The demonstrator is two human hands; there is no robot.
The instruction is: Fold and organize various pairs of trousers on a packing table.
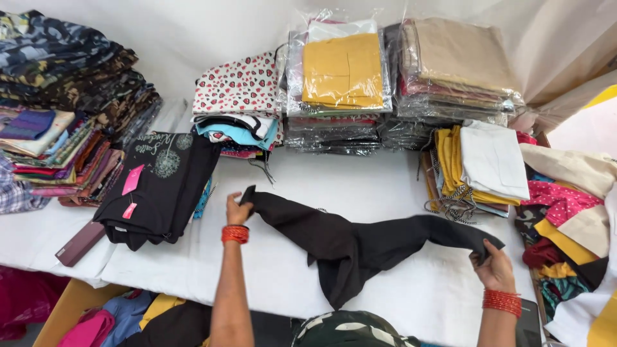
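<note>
Fingers (239, 204) pinch black garment (360, 244) before folded stacks (344, 83).

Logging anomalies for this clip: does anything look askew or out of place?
Only mildly. The black cloth garment, stretched between the left hand and right hand, sags crumpled in the middle on the white table. The folded stacks look orderly.

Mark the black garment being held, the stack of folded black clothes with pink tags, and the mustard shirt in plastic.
black garment (350, 247), head view, middle of the cloth
black stack (160, 193), head view, top piece
mustard shirt (342, 71), head view, front
</note>
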